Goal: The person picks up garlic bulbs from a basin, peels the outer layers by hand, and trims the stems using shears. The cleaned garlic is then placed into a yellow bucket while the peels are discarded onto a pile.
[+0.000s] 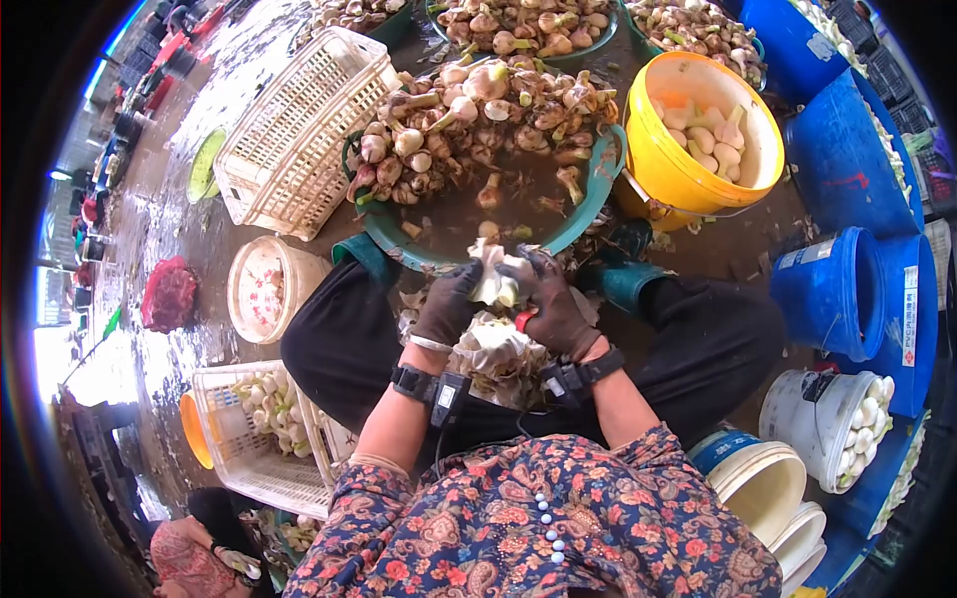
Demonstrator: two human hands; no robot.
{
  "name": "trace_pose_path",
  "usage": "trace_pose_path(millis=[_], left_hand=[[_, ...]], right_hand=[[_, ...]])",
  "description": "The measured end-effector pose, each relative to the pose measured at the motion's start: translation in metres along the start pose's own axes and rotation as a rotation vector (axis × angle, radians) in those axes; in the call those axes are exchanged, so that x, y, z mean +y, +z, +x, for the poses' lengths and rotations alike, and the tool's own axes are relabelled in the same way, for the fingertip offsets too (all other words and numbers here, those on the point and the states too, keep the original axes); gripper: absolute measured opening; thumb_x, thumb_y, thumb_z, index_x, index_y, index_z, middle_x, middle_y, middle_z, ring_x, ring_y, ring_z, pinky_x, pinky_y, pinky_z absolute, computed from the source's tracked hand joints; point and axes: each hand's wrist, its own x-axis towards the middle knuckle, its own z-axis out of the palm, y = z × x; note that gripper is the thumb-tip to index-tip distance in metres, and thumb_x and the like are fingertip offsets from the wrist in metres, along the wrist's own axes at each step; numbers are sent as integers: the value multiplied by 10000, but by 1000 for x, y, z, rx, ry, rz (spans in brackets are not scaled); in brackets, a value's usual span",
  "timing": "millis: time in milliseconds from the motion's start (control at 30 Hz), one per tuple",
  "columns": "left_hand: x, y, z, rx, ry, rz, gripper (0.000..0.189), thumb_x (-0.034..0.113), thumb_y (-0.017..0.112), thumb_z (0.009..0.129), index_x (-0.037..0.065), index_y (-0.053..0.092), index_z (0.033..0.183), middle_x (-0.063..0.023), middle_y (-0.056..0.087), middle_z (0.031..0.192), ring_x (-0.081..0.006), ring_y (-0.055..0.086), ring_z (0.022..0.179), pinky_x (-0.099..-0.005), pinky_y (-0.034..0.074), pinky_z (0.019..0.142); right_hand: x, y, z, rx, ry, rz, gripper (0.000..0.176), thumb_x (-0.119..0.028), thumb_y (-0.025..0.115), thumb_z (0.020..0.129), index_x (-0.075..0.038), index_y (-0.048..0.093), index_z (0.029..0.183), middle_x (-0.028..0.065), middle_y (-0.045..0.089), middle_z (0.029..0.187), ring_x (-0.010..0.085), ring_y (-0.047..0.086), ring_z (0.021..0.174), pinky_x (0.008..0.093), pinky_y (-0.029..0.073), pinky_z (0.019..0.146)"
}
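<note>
Both my hands are gloved in dark fabric and meet over my lap, around a pale garlic bulb (495, 284) with loose skin peeling off it. My left hand (446, 307) is closed on the bulb's left side. Fingers of my right hand (560, 311) grip it from the right, and a small red piece (523, 320) shows by the thumb; I cannot tell what it is. Beneath them lies a heap of stripped garlic skins (495, 349). Just beyond my hands stands a wide green tub (590, 204) of brown water, piled with unpeeled garlic bulbs (429, 149).
A yellow bucket (653, 120) with peeled bulbs stands right of the tub. White crates (299, 130) and a white bucket (289, 261) are on the left. Blue bins (847, 149) and a white bucket of peeled garlic (797, 424) line the right. Another person (194, 558) sits lower left.
</note>
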Motion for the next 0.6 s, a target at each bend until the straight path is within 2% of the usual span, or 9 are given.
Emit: trace_pose_path(millis=[100,200,233,267,333,400,467,533,600], left_hand=[[-12,6,2,62,-616,-680,288,112,560,877,-35,535,1123,-128,603,999,-229,590,868,-324,491,754],[13,-3,5,209,-520,-661,288,213,556,892,-15,551,1069,-77,600,943,-179,576,810,-291,480,717],[11,-13,3,43,-3,128,285,270,565,883,15,556,1010,-29,581,879,-143,539,728,-275,463,673],[11,-13,0,39,-1,124,285,270,565,883,15,556,1010,-29,581,879,-143,539,728,-275,463,673],[13,-11,-9,-61,-615,-891,245,245,588,861,32,551,976,-1,545,812,-131,505,700,-277,445,624],[42,-11,-10,22,-364,-892,208,242,564,869,36,538,875,-1,485,721,-108,455,716,-270,401,628],[47,-23,-6,-127,-94,-1103,203,219,623,821,35,540,834,-25,546,835,-152,490,741,-309,428,702],[2,-35,-17,-234,-154,-1272,273,278,669,773,27,569,815,-39,541,753,-178,490,696,-351,434,653],[16,-72,-14,-413,-154,-295,258,243,672,768,8,612,856,-57,586,743,-184,537,695,-349,452,658]], right_hand=[[0,15,-6,39,74,77,442,-50,610,635,-152,612,1065,151,545,1126,299,522,1026,385,413,906],[28,39,-10,237,278,241,219,-138,667,729,-80,630,937,95,619,969,241,592,864,365,479,731],[34,32,-9,266,652,733,214,-207,640,785,-68,629,947,82,618,923,212,591,839,334,475,742],[36,26,-10,280,1020,1230,250,-276,613,840,-56,629,958,70,617,877,183,591,815,303,472,752],[42,28,-12,265,1046,1186,313,-365,588,861,-78,624,980,43,624,879,151,587,825,306,479,752],[63,43,-14,421,1066,1624,360,-373,620,836,-52,621,1001,34,638,912,146,607,787,291,504,691],[87,45,-26,466,1030,1683,518,-523,514,852,-66,584,1085,36,636,984,162,606,874,294,502,743],[95,37,-28,417,958,1794,512,-532,509,851,-73,591,1063,44,638,976,167,606,875,298,499,748],[96,32,-28,416,1057,1784,489,-518,515,854,-77,592,1050,46,638,964,166,606,857,302,501,737]])
